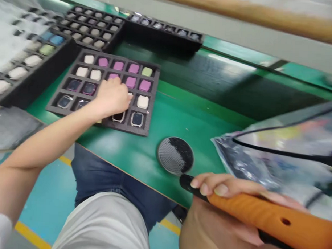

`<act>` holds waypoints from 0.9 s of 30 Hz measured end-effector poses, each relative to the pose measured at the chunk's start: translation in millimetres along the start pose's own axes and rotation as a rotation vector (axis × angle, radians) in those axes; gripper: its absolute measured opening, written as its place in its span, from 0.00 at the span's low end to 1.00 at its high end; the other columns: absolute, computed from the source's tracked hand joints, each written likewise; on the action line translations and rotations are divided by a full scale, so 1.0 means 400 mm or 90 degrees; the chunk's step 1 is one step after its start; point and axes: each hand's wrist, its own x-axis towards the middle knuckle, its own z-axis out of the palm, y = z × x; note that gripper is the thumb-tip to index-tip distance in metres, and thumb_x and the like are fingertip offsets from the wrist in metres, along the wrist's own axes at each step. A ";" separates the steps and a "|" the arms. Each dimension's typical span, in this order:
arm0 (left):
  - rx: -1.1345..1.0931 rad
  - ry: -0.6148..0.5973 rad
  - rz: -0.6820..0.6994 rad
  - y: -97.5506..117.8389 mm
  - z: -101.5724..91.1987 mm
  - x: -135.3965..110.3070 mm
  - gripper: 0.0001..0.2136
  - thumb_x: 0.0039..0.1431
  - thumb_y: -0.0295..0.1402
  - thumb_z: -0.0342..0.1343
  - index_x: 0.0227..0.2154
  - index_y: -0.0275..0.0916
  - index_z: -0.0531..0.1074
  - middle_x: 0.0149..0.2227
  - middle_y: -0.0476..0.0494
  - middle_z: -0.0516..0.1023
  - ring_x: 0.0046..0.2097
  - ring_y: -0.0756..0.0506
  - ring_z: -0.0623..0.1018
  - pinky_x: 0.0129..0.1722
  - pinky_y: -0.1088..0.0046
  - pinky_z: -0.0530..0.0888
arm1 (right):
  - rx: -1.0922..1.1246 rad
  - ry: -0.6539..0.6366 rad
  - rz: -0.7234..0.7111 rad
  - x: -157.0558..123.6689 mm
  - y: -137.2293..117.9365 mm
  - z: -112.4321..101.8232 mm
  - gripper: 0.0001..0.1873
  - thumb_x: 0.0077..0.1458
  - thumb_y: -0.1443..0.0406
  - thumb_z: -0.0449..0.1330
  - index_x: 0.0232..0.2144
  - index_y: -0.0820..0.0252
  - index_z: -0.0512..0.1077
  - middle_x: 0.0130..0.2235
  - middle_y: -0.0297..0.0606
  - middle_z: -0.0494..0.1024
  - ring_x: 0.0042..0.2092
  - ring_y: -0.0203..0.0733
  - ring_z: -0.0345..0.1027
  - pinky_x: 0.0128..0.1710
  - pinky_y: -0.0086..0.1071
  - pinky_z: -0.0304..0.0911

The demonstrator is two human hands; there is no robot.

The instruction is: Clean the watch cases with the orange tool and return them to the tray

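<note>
The green worktop [171,117] fills the view, with a dark strip [211,79] running along it towards 1 o'clock. Out at 9 o'clock sits a big black foam tray [33,85] of pale pieces, badly blurred. Two more trays are up at 11 and 12 o'clock: a grey-filled tray [116,43] and a long narrow tray [163,42] touching its right side.

At 3 o'clock a crinkled plastic bag [263,157] lies on the worktop with a black cord across it.

Now the action. The front tray [154,102] lies at 10 o'clock, every cell holding a small watch body. The left hand [112,97] is right over the middle of it, knuckles up and fingers curled down into the cells. Its grip is hidden under the hand, so I cannot tell if it has anything.

Down at 5 o'clock the right hand [214,228] has a firm, closed grip around the orange tool [274,215], with fingers wrapped over the top of the handle. The tool's black tip [187,183] points to 9 o'clock, just beside a round grey-and-black disc [175,155] lying flat near the worktop's front edge.

Smallest of all are the watch bodies. There are pink ones [134,68] along the tray's far rows, a cream one [143,101] just right of the left hand, and a dark-screened one [137,119] in the near row.
</note>
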 end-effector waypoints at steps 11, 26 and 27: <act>-0.296 0.063 0.255 0.117 -0.021 -0.277 0.08 0.79 0.37 0.54 0.49 0.43 0.76 0.44 0.46 0.82 0.44 0.44 0.82 0.45 0.68 0.79 | 0.023 0.060 0.005 0.006 0.031 0.051 0.22 0.61 0.44 0.65 0.51 0.45 0.76 0.34 0.27 0.76 0.27 0.37 0.69 0.25 0.37 0.70; -0.327 0.067 0.302 0.188 0.174 -0.478 0.07 0.74 0.31 0.58 0.50 0.37 0.76 0.50 0.37 0.82 0.52 0.37 0.78 0.53 0.54 0.72 | -0.064 0.055 0.081 -0.008 0.016 0.068 0.23 0.62 0.41 0.63 0.49 0.47 0.75 0.35 0.29 0.74 0.29 0.40 0.69 0.28 0.40 0.69; -0.321 0.072 0.304 0.191 0.177 -0.480 0.06 0.74 0.30 0.58 0.50 0.37 0.76 0.50 0.37 0.82 0.52 0.37 0.79 0.53 0.53 0.71 | -0.070 0.051 0.081 -0.009 0.015 0.070 0.23 0.63 0.41 0.62 0.49 0.46 0.75 0.35 0.29 0.74 0.30 0.40 0.69 0.28 0.40 0.69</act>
